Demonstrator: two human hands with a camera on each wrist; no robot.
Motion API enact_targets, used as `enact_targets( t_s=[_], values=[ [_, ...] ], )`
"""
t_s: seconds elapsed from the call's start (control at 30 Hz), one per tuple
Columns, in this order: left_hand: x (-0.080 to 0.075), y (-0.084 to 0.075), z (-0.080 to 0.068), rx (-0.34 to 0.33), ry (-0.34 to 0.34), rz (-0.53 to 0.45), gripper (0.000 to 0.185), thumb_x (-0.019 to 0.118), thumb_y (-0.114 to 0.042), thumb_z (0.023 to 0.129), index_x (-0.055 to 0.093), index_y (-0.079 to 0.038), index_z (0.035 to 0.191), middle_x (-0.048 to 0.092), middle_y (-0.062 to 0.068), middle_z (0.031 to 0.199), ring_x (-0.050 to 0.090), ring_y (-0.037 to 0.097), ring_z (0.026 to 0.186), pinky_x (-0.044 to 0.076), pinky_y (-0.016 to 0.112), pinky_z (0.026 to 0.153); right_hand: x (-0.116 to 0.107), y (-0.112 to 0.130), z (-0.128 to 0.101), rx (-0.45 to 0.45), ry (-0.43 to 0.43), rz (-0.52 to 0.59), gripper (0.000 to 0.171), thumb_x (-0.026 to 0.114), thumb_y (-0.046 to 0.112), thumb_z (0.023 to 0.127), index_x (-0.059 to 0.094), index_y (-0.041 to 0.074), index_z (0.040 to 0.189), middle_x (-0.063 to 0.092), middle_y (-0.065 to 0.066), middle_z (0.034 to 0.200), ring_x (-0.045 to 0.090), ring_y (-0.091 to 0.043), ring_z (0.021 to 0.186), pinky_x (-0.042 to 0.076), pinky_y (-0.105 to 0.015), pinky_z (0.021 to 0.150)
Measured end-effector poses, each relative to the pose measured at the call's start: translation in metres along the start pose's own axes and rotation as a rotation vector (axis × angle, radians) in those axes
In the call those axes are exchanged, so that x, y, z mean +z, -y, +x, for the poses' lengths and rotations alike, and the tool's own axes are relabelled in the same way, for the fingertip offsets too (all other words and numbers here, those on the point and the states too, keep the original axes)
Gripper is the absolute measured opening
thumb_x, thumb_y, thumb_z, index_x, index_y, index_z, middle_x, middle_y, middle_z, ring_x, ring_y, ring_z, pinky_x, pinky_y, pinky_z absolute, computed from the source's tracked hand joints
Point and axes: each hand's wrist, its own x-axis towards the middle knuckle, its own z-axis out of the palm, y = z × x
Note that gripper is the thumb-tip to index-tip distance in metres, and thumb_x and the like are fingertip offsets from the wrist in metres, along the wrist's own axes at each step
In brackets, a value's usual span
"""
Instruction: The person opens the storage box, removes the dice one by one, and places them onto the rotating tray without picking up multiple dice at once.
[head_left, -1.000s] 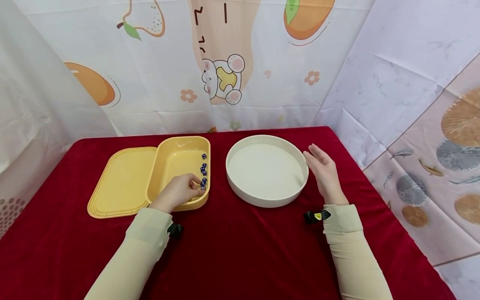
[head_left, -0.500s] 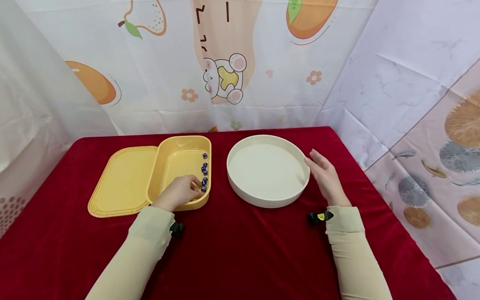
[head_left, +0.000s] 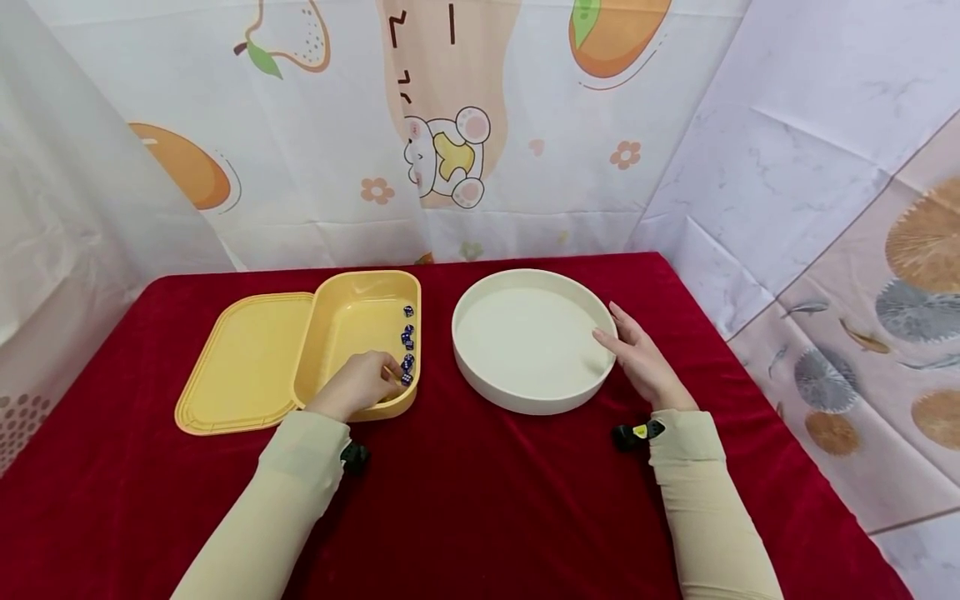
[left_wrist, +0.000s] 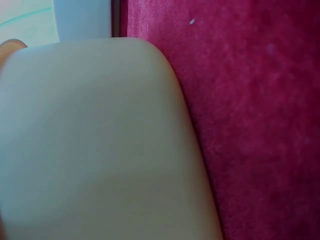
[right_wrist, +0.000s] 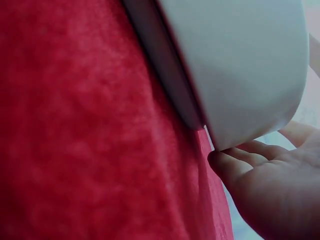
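A yellow plastic box [head_left: 360,287] holds several blue dice [head_left: 408,337] with white dots, strung along its right inner wall. My left hand [head_left: 363,382] reaches in over the near rim, its thumb and index finger curled at the nearest die [head_left: 406,379]. The box's outer wall [left_wrist: 100,130] fills much of the left wrist view and hides most of that hand. A round cream tray [head_left: 534,404] stands right of the box. My right hand [head_left: 637,354] grips its right side, thumb over the rim and fingers along the outside; the fingers [right_wrist: 250,157] show against the tray's wall [right_wrist: 245,75].
A yellow lid [head_left: 243,362] lies flat to the left of the box, against its side. Dark red cloth [head_left: 480,500] covers the table. Printed curtains [head_left: 540,183] hang behind the table and on the right.
My right hand has come leftward to the tray, and its thumb has gone over the rim. My left hand stays at the nearest dice with only small finger movement.
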Motion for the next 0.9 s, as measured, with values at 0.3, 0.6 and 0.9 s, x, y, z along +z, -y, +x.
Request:
enact_targets(
  t_s=[0.3, 0.6, 0.9],
  values=[
    [-0.003, 0.003, 0.007, 0.026, 0.032, -0.026, 0.018, 0.07, -0.013, 0.088, 0.069, -0.004, 0.103, 0.072, 0.009, 0.094, 0.06, 0.018, 0.081, 0.046, 0.027, 0.07, 0.0, -0.003, 0.001, -0.001, 0.016, 0.056, 0.085, 0.057, 0.021, 0.101, -0.004, 0.013, 0.16, 0.009, -0.017, 0.165, 0.021, -0.031, 0.149, 0.046, -0.01, 0.089],
    [-0.006, 0.01, 0.009, 0.062, 0.087, -0.154, 0.019, 0.069, -0.008, 0.087, 0.069, -0.002, 0.105, 0.067, 0.007, 0.086, 0.056, 0.016, 0.071, 0.046, 0.026, 0.065, 0.002, -0.003, 0.0, 0.014, 0.024, 0.058, 0.086, 0.057, 0.023, 0.101, -0.004, 0.015, 0.16, 0.009, -0.017, 0.165, 0.022, -0.031, 0.149, 0.045, -0.01, 0.09],
    [-0.005, 0.013, 0.013, 0.064, 0.126, -0.266, 0.021, 0.069, -0.009, 0.089, 0.068, -0.002, 0.109, 0.068, 0.006, 0.082, 0.057, 0.012, 0.068, 0.048, 0.026, 0.065, 0.003, -0.003, 0.0, 0.012, 0.015, 0.06, 0.085, 0.057, 0.022, 0.101, -0.003, 0.013, 0.16, 0.008, -0.013, 0.166, 0.021, -0.029, 0.15, 0.046, -0.009, 0.089]
  ],
)
